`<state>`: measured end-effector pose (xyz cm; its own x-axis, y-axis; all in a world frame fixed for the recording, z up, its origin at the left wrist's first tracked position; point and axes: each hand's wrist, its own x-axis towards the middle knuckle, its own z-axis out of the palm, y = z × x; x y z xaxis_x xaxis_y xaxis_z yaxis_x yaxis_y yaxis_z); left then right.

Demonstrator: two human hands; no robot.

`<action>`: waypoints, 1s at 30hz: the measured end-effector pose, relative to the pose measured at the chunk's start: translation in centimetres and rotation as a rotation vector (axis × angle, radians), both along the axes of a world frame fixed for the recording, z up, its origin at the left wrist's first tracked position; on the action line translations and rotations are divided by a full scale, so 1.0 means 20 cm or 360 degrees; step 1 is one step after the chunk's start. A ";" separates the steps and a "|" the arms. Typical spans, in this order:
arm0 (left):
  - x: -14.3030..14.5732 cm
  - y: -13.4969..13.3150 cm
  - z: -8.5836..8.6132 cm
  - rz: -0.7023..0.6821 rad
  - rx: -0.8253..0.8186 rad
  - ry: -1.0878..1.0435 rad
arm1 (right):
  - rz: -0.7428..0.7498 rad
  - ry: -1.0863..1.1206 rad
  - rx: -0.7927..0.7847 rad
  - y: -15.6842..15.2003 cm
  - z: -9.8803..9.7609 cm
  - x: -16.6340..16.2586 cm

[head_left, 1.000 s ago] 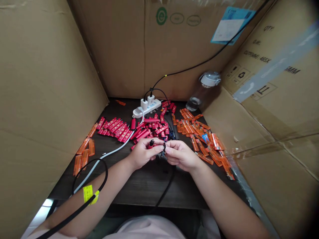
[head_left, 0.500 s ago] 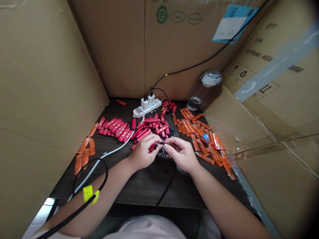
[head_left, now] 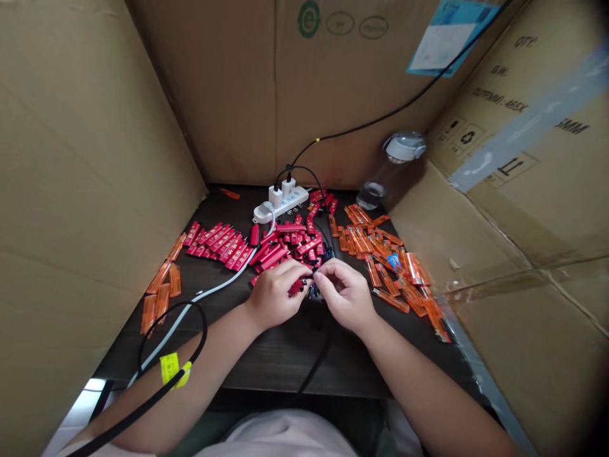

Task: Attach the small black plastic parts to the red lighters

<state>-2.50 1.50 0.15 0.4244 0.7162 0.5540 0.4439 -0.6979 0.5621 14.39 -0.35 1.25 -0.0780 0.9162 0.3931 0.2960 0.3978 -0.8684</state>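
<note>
My left hand (head_left: pixel 275 294) is curled around a red lighter (head_left: pixel 296 287) whose end shows between the fingers. My right hand (head_left: pixel 346 292) pinches a small dark part (head_left: pixel 314 283) at the tip of that lighter, fingertips of both hands meeting. Both hands rest low over the dark table (head_left: pixel 280 355), just in front of a pile of red lighters (head_left: pixel 290 244). A thick black cable (head_left: pixel 318 362) runs from under my hands toward my body.
Rows of red lighters (head_left: pixel 219 242) lie left, orange lighters (head_left: pixel 380 254) right and orange lighters (head_left: pixel 162 289) far left. A white power strip (head_left: pixel 280 204) with plugs sits at the back, a clear bottle (head_left: pixel 387 174) beside it. Cardboard walls (head_left: pixel 85 165) enclose the table.
Both hands have sunk a little toward the table and closer together; the right fingers now cover the small dark part at the lighter's tip.
</note>
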 end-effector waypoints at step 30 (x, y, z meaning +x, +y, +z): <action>0.01 0.00 -0.01 0.0023 -0.0239 0.0039 | 0.0070 0.0070 -0.0002 -0.01 0.02 0.01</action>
